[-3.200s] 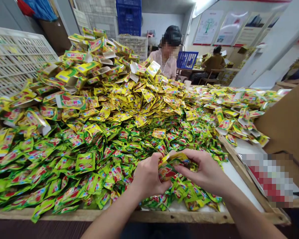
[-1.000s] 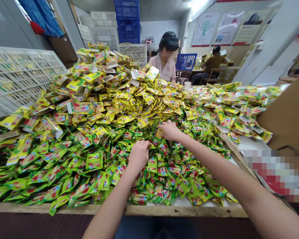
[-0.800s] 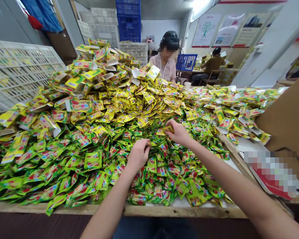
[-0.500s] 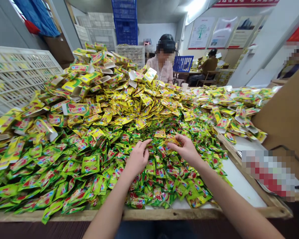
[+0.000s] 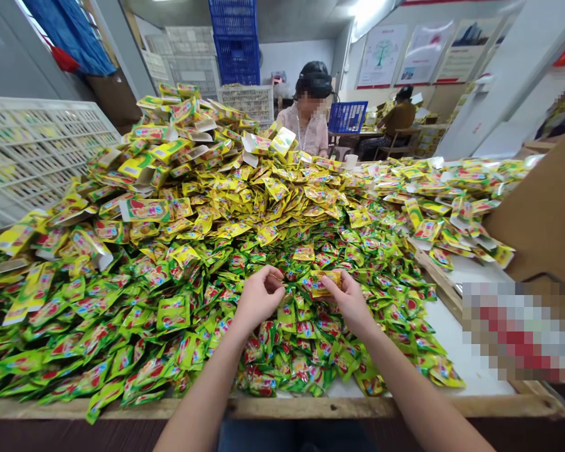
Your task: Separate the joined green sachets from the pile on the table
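Many green sachets (image 5: pixel 174 312) printed with red fruit cover the front of the table. My right hand (image 5: pixel 353 301) pinches a small yellow sachet (image 5: pixel 319 284) between thumb and fingers, just above the green ones. To the left of it, my left hand (image 5: pixel 261 295) hovers low over the green sachets, fingers curved and a small gap between thumb and fingertips. Nothing shows in that gap. Behind both hands rises a heap of yellow sachets (image 5: pixel 245 194), with flat yellow cartons (image 5: pixel 145 210) piled on it at the left.
A wooden rim (image 5: pixel 320 408) edges the white tabletop (image 5: pixel 452 345). At left stands a white crate (image 5: pixel 42 157). On the right are more cartons (image 5: pixel 428 229) and a cardboard sheet (image 5: pixel 546 207). A co-worker (image 5: pixel 306 122) sits across the table, near stacked blue crates (image 5: pixel 238 59).
The yellow sachet in my right hand has turned flatter, its printed face now showing. My right hand has come slightly lower, and my left fingers have curled in more.
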Action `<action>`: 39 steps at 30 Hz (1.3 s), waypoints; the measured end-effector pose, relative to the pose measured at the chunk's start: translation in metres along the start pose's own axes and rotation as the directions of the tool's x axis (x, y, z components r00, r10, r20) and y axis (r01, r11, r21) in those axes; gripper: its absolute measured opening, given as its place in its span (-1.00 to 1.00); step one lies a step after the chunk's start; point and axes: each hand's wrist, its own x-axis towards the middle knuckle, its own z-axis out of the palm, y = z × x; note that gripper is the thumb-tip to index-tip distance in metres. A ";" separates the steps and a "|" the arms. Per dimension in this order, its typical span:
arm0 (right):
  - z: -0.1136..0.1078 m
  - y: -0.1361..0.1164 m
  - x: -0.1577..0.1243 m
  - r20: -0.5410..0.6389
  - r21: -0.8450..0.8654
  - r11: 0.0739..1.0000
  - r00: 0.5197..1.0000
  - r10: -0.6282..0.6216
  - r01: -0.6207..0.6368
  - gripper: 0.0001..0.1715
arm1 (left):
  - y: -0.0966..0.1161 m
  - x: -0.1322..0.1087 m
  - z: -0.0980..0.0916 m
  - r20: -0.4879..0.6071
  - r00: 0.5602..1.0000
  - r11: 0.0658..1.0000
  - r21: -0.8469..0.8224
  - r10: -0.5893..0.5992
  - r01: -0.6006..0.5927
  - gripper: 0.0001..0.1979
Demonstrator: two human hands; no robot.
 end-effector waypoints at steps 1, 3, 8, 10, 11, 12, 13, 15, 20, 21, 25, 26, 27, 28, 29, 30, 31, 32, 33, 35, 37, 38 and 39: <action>-0.001 0.001 -0.001 -0.001 0.005 1.000 1.000 0.000 0.000 -0.42 | 0.001 0.004 -0.003 0.000 1.000 0.997 -0.069 -0.026 0.026 -0.85; -0.003 0.001 -0.001 -0.004 0.021 1.000 1.000 -0.001 0.001 -0.41 | 0.005 0.010 -0.010 -0.055 0.997 0.986 -0.157 -0.063 0.054 -0.80; -0.005 -0.003 -0.002 -0.038 0.104 0.995 0.999 0.001 0.003 -0.39 | 0.027 0.002 -0.012 -0.240 0.971 0.971 -0.231 0.002 -0.059 -0.70; -0.003 -0.004 -0.005 -0.003 0.148 0.988 0.999 0.039 -0.039 -0.40 | 0.034 -0.008 -0.002 -0.176 0.984 0.951 -0.298 0.033 -0.085 -0.68; -0.001 -0.003 -0.006 0.032 0.168 0.983 0.997 0.069 -0.073 -0.41 | 0.035 -0.014 0.005 -0.138 0.990 0.944 -0.318 0.042 -0.084 -0.69; 0.001 -0.003 -0.009 0.067 0.183 0.977 0.993 0.100 -0.110 -0.43 | 0.034 -0.019 0.013 -0.117 0.992 0.943 -0.323 0.048 -0.084 -0.70; 0.003 -0.002 -0.011 0.096 0.194 0.970 0.987 0.126 -0.143 -0.45 | 0.032 -0.024 0.021 -0.114 0.992 0.948 -0.305 0.056 -0.088 -0.73; 0.007 0.001 -0.017 0.151 0.217 0.957 0.975 0.163 -0.194 -0.48 | 0.023 -0.030 0.036 -0.152 0.984 0.974 -0.188 0.094 -0.122 -0.79; 0.014 0.001 -0.029 0.267 0.216 0.958 0.955 0.126 -0.187 -0.52 | 0.005 -0.030 0.051 -0.255 0.923 0.956 0.130 0.289 -0.263 -0.91; 0.014 0.000 -0.030 0.260 0.191 0.968 0.960 0.108 -0.161 -0.53 | 0.005 -0.028 0.051 -0.247 0.926 0.957 0.114 0.286 -0.266 -0.92; 0.013 -0.003 -0.031 0.223 0.154 0.977 0.968 0.112 -0.148 -0.53 | 0.009 -0.020 0.048 -0.115 0.990 0.970 -0.217 0.085 -0.108 -0.85; 0.013 -0.003 -0.031 0.226 0.158 0.974 0.966 0.124 -0.162 -0.54 | 0.010 -0.020 0.047 -0.090 0.994 0.962 -0.263 0.055 -0.077 -0.83; 0.013 -0.003 -0.032 0.232 0.162 0.971 0.963 0.135 -0.175 -0.54 | 0.010 -0.021 0.047 -0.085 0.995 0.964 -0.252 0.061 -0.080 -0.84; 0.013 -0.003 -0.032 0.238 0.162 0.969 0.960 0.145 -0.186 -0.54 | 0.010 -0.023 0.047 -0.097 0.989 0.974 -0.188 0.107 -0.124 -0.87; 0.013 -0.003 -0.032 0.241 0.160 0.968 0.958 0.153 -0.195 -0.54 | 0.010 -0.025 0.047 -0.109 0.976 0.976 -0.088 0.190 -0.199 -0.93; 0.013 -0.004 -0.033 0.244 0.151 0.968 0.956 0.161 -0.202 -0.54 | 0.009 -0.027 0.046 -0.098 0.951 0.956 0.024 0.294 -0.293 -0.99; 0.013 -0.004 -0.033 0.245 0.136 0.969 0.955 0.169 -0.207 -0.54 | 0.009 -0.027 0.043 -0.052 0.917 0.914 0.120 0.395 -0.386 -0.94; 0.013 -0.004 -0.034 0.244 0.114 0.971 0.953 0.178 -0.210 -0.54 | 0.009 -0.026 0.037 0.023 0.884 0.868 0.184 0.466 -0.462 -0.91; 0.012 -0.005 -0.034 0.245 0.089 0.973 0.952 0.184 -0.211 -0.54 | 0.011 -0.021 0.029 0.100 0.861 0.833 0.221 0.499 -0.508 -0.90; 0.008 -0.005 -0.032 0.238 0.046 0.979 0.954 0.180 -0.197 -0.55 | 0.019 0.000 0.002 0.162 0.863 0.814 0.287 0.478 -0.505 -0.94; 0.003 -0.005 -0.028 0.208 0.031 0.985 0.965 0.160 -0.170 -0.56 | 0.034 0.037 -0.037 0.025 0.890 0.811 0.402 0.456 -0.426 -0.98; 0.000 -0.004 -0.026 0.190 0.031 0.986 0.969 0.156 -0.165 -0.56 | 0.042 0.060 -0.057 -0.101 0.876 0.804 0.458 0.472 -0.380 -0.98; -0.002 -0.003 -0.024 0.170 0.033 0.986 0.973 0.154 -0.162 -0.56 | 0.052 0.085 -0.077 -0.205 0.845 0.791 0.508 0.494 -0.339 -0.96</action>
